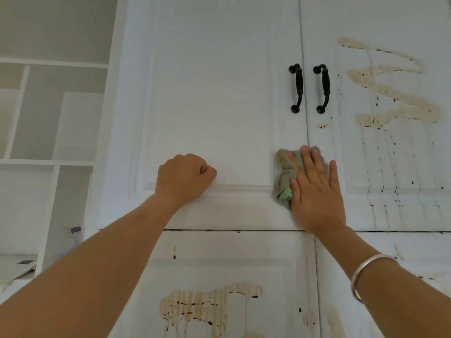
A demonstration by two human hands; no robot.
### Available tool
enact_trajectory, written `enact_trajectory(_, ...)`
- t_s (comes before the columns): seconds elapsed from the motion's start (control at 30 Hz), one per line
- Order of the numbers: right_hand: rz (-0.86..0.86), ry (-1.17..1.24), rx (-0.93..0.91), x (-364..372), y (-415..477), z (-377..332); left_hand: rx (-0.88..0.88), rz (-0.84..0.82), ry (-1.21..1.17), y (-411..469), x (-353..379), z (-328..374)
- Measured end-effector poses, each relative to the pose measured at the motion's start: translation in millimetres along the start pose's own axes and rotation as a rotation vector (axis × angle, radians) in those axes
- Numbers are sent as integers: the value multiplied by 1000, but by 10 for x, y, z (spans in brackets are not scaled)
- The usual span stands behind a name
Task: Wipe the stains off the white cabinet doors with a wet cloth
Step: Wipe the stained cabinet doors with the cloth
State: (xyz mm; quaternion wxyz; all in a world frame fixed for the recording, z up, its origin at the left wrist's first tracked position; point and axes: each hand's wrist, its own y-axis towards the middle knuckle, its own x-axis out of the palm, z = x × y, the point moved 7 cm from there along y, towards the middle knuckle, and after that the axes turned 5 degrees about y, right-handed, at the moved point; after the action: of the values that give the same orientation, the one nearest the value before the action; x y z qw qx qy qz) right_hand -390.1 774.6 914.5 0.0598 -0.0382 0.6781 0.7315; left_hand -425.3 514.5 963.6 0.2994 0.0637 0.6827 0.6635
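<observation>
No text, brand, number or sign can be read. A small dark tag [25, 262] sits on pale fabric [12, 272] far to the lower left of the left door [207, 93]. It may carry print, but it is too small and blurred to make out.
</observation>
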Motion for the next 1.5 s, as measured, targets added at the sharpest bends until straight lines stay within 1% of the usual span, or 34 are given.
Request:
enact_trajectory(0.1,49,9,95,-20,81,127,-10,1,-3,9,-31,0)
enact_trajectory(0.17,58,14,97,-12,98,101,-4,20,4,12,-39,51)
enact_trajectory(0.23,50,1,73,-23,80,62,35,31,18,5,-9,213)
enact_trajectory(0.37,-3,-22,-25,-50,-86,78,159,61,10,156,117,898)
enact_trajectory(0.47,-70,-44,-111,-55,-249,187,168,22,-60,314,246,1241)
enact_trajectory(0.53,-114,-105,-165,-71,-303,387,150,-4,-80,367,339,1296)
enact_trajectory(0.6,-134,-151,-160,-111,-287,622,122,4,-127,388,358,1255)
enact_trajectory(0.67,-116,-166,-135,-153,-246,768,116,-6,-179,386,355,1231)
enact_trajectory(0.73,-63,-155,-105,-198,-204,770,118,-25,-190,386,358,1237)
enact_trajectory(0.83,-3,-106,-95,-195,-208,592,156,-69,-186,369,351,1267)
enact_trajectory(0.9,-14,-10,-92,-135,-225,425,182,-81,-182,352,295,1201)
enact_trajectory(1.0,-34,99,-59,-41,-243,129,138,-8,-87,338,105,873)
enact_trajectory(1.07,-46,118,-108,18,-240,-160,105,70,-7,339,-63,618)
enact_trajectory(1.13,-57,133,-172,82,-200,-506,73,121,16,350,-204,374)
enact_trajectory(1.33,-43,139,-326,280,-70,-1685,6,55,-56,319,-172,-1)
enact_trajectory(1.43,-52,143,-275,359,-66,-1926,12,84,-54,305,-180,-61)
enact_trajectory(1.5,-58,134,-301,357,-64,-1885,29,110,-38,292,-183,-81)
